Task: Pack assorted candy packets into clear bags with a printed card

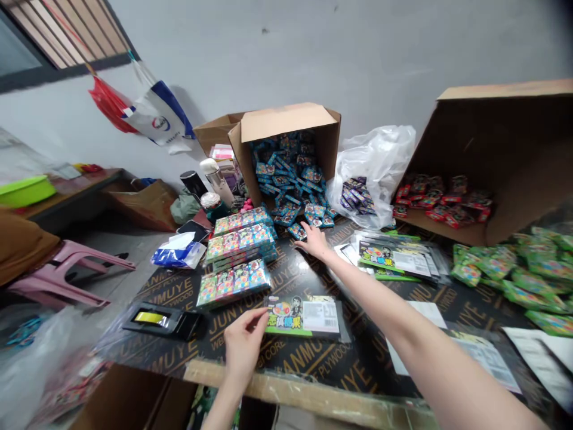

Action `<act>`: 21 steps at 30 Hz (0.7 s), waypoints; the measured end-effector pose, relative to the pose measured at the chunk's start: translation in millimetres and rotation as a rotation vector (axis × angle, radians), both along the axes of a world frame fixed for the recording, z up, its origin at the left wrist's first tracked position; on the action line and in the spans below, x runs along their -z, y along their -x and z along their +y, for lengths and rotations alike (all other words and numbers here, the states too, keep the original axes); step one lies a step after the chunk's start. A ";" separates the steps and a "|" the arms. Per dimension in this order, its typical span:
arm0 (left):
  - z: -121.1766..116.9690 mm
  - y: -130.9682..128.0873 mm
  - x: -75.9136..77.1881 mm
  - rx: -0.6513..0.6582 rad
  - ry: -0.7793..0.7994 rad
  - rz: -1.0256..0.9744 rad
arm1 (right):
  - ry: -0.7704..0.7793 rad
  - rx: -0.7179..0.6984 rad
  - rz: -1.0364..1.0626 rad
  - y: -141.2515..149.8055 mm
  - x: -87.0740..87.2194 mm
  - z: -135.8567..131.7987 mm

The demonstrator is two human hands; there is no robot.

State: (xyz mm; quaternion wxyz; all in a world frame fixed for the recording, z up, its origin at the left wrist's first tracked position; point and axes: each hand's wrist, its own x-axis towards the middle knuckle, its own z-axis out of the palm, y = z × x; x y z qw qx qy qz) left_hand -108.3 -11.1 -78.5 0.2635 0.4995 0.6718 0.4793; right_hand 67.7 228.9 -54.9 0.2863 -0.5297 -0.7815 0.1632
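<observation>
My left hand (243, 345) pinches the left end of a flat printed plastic bag (298, 316), green and black with a white label panel, lying on the dark printed plywood table top (233, 325). My right hand (312, 242) stretches to the far side of the table. Its thumb and fingers are apart beside a small blue candy packet (296, 231), and nothing shows between them. Beyond it, more blue packets (289, 179) spill from a tipped cardboard box (286, 114). To the left stand stacks of filled, clear-wrapped candy packs (239, 283).
A clear bag (376, 161) holds purple packets. Red packets (447, 197) lie in a large box (514, 92); green packets (532, 269) are heaped at right. More printed bags (398, 257) lie stacked beside my right forearm. A black tape dispenser (163, 321) sits at front left.
</observation>
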 end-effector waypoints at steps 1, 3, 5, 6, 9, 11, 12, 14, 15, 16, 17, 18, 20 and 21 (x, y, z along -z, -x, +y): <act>4.9 -5.1 -5.1 0.052 -0.011 -0.013 | -0.003 -0.006 0.011 2.9 -0.7 1.7; 14.9 -13.8 -13.7 0.124 -0.047 -0.026 | -0.009 -0.023 0.042 3.6 -4.1 -2.0; 24.1 -20.4 -19.4 0.127 -0.105 -0.012 | -0.008 -0.034 0.077 -2.5 -9.8 -15.4; 28.1 -23.6 -21.5 0.110 -0.131 -0.003 | -0.002 -0.044 0.085 -7.8 -13.3 -25.5; 37.6 -38.3 -27.1 0.162 -0.084 -0.088 | 0.173 -0.219 0.135 -29.4 -25.9 -66.1; 40.6 -53.7 -30.8 0.342 0.068 -0.300 | 0.336 -0.364 0.208 -46.1 -34.8 -96.7; 40.9 -62.4 -32.6 0.426 0.142 -0.428 | 0.366 -0.387 0.253 -54.4 -39.0 -111.5; 39.2 -79.5 -35.4 0.497 0.232 -0.652 | 0.275 -0.338 0.299 -69.8 -45.6 -139.0; 37.4 -87.2 -36.3 0.487 0.247 -0.731 | 0.186 -0.306 0.287 -76.5 -47.5 -151.4; 35.2 -94.0 -36.9 0.472 0.254 -0.785 | 0.101 -0.292 0.255 -82.2 -48.3 -162.7; 32.8 -99.7 -37.2 0.469 0.258 -0.816 | 0.033 -0.297 0.206 -86.9 -47.8 -173.1; 30.5 -104.0 -37.3 0.485 0.260 -0.827 | -0.018 -0.311 0.152 -90.8 -46.3 -182.2; 27.0 -107.9 -36.3 0.559 0.248 -0.772 | -0.078 -0.302 0.087 -97.2 -40.5 -196.1; 26.2 -107.1 -35.2 0.599 0.227 -0.698 | -0.100 -0.274 0.083 -100.6 -36.8 -200.6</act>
